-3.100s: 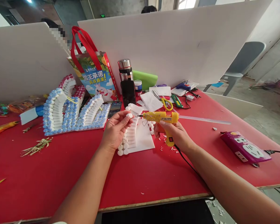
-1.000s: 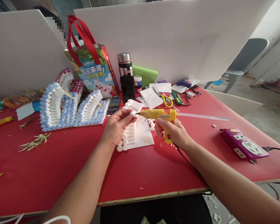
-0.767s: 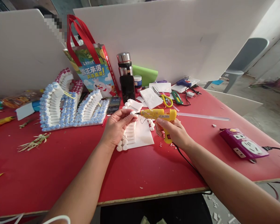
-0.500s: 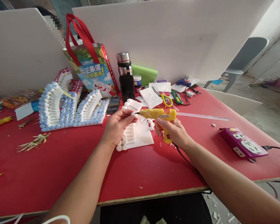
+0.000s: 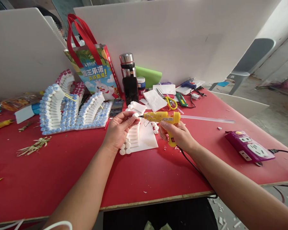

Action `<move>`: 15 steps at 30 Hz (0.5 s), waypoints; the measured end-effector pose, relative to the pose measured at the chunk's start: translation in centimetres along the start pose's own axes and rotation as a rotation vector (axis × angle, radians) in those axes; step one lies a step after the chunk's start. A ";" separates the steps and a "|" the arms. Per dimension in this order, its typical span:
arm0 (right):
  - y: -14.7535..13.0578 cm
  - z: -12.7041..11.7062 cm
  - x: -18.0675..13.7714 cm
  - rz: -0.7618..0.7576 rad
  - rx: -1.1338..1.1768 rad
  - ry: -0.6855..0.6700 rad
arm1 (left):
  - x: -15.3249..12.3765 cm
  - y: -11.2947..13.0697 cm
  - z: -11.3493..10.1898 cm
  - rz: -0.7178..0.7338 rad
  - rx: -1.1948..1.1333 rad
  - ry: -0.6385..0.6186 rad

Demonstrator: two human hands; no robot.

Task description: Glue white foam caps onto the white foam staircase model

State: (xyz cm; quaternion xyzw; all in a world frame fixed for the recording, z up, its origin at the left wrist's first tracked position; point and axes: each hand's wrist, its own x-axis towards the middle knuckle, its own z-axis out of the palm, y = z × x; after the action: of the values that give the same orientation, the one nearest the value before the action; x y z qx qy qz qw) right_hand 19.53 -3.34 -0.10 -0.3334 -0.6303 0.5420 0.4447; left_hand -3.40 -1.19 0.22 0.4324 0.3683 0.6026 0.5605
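Note:
My left hand (image 5: 118, 129) pinches a small white foam piece (image 5: 135, 115) between thumb and fingertips. My right hand (image 5: 176, 134) grips a yellow hot glue gun (image 5: 163, 118) by its handle, with a clear glue stick (image 5: 206, 119) sticking out behind. The gun's nozzle points left and nearly touches the foam piece. Under both hands a white foam stair model (image 5: 139, 135) lies on the red table (image 5: 146, 172), with small white round pieces along its left edge.
A finished blue-and-white stair model (image 5: 69, 111) stands at the left. Behind are a red-handled bag (image 5: 96, 72), a steel flask (image 5: 127, 65), a dark phone (image 5: 131, 89), yellow scissors (image 5: 171, 103) and paper. A purple power strip (image 5: 251, 150) lies at the right. White boards wall the back.
The glue gun's nozzle has closed in on the foam piece in my left hand since three seconds ago. Over the last second both hands have stayed almost still.

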 end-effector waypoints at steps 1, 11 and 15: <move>-0.1 0.0 0.0 -0.009 0.007 0.005 | 0.0 0.0 0.0 -0.004 0.005 -0.003; 0.6 -0.1 -0.1 0.009 0.024 0.017 | -0.2 0.1 0.3 -0.009 0.038 -0.001; 0.3 0.0 0.0 0.014 0.028 0.022 | -0.2 0.0 0.3 -0.005 0.040 -0.004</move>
State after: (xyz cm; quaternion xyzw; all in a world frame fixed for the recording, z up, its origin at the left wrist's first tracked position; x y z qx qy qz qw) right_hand 19.53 -3.28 -0.43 -0.3373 -0.6155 0.5502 0.4525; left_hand -3.10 -1.38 0.34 0.4439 0.3803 0.5927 0.5541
